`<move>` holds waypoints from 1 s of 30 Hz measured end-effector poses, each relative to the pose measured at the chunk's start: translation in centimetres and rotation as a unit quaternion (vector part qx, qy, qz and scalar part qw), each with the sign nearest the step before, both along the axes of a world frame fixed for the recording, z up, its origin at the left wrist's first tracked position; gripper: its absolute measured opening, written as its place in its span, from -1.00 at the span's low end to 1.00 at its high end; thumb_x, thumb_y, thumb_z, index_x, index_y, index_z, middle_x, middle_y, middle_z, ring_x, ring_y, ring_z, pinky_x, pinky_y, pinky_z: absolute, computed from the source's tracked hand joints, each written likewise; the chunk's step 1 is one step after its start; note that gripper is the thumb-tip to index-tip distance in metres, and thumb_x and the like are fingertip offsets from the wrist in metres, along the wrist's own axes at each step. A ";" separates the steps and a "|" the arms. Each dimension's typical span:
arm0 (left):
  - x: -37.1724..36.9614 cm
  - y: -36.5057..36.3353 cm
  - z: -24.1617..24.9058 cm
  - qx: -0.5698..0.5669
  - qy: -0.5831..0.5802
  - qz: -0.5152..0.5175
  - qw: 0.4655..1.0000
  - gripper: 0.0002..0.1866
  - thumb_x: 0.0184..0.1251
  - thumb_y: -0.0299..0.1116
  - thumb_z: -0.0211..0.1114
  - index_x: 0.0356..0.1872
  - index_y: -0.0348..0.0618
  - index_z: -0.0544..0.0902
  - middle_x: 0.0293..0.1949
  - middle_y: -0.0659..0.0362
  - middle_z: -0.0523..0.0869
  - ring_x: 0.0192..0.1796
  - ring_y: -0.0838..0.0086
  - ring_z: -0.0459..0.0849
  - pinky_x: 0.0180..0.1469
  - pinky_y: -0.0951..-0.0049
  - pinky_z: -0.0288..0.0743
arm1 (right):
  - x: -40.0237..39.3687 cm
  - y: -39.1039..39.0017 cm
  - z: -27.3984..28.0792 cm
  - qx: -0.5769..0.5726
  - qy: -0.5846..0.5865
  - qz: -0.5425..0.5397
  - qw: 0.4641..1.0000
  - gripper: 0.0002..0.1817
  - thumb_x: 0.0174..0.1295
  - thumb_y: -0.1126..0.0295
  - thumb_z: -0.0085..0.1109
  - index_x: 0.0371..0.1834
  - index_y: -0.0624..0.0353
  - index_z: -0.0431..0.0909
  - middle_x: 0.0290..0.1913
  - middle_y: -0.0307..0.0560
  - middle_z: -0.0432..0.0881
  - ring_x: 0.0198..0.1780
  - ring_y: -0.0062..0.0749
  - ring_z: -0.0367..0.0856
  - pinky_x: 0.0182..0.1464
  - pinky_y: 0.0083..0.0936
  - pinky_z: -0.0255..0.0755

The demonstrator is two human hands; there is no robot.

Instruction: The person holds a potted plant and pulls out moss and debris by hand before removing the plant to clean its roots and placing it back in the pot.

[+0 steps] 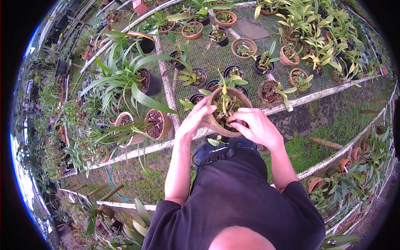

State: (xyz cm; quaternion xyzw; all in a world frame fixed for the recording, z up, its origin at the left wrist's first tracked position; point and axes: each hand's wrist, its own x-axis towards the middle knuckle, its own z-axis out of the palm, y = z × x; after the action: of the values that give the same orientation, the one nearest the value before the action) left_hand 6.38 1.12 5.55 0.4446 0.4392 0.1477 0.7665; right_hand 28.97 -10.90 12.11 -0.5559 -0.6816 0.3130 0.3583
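Plant with a thin green shoot (225, 89) stood in a round clay pot (221, 129), with moss and dirt around its foot. The pot was held up in front of the person's belly, by the near edge of a wire table (266, 46), and its open top faced up. The left hand (195, 118) was partly curled and had hold of the pot's left side, with the thumb over the rim. The right hand (258, 125) reached over the other side of the rim. Its fingers were bent down into the pot, close to the thumb, low by the plant. I cannot tell if they were pinching anything.

A small fern leaf (215, 141) showed just under the pot. Little black pots (177, 66) sat on the table past it, and a brown pot of chips (263, 101) sat to the right. On the left was a big black pot (155, 83) near long, thin leaves (152, 100). A gray flat sheet (253, 29) lay farther back. The person wore a black shirt (233, 187).
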 end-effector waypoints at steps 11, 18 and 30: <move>0.1 -0.3 1.3 -0.017 -0.050 -0.003 0.999 0.01 0.36 -0.02 0.40 0.73 -0.24 0.16 0.49 -0.03 0.56 0.40 0.32 0.65 -0.02 0.28 0.78 | 0.1 0.0 0.6 -0.016 0.016 -0.074 0.997 -0.71 0.26 0.38 0.51 -0.02 0.27 0.74 -0.31 -0.12 0.60 -0.33 -0.38 0.63 -0.22 -0.36 0.55; 0.3 -0.5 2.2 0.019 -0.017 -0.031 0.999 -0.05 0.36 -0.06 0.41 0.71 -0.15 0.24 0.49 0.00 0.56 0.39 0.30 0.65 0.01 0.29 0.75 | -0.4 0.3 -0.6 0.069 -0.020 -0.056 0.996 -0.76 0.21 0.40 0.54 -0.15 0.29 0.75 -0.23 -0.04 0.67 -0.23 -0.15 0.72 -0.15 -0.28 0.57; 0.5 -1.0 4.4 0.043 -0.033 -0.011 0.998 -0.18 0.35 -0.16 0.42 0.61 -0.16 0.38 0.39 0.13 0.59 0.40 0.40 0.53 0.44 0.33 0.39 | 1.1 -0.6 -1.5 0.093 0.001 -0.053 0.994 -0.73 0.12 0.38 0.60 -0.19 0.27 0.75 -0.16 -0.05 0.69 -0.08 -0.10 0.68 0.01 -0.24 0.56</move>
State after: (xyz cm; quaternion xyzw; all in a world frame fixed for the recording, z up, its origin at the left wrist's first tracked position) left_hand 6.87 0.08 9.97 0.4768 0.4023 0.1729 0.7622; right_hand 30.10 -11.48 10.65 -0.5554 -0.6769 0.2297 0.4249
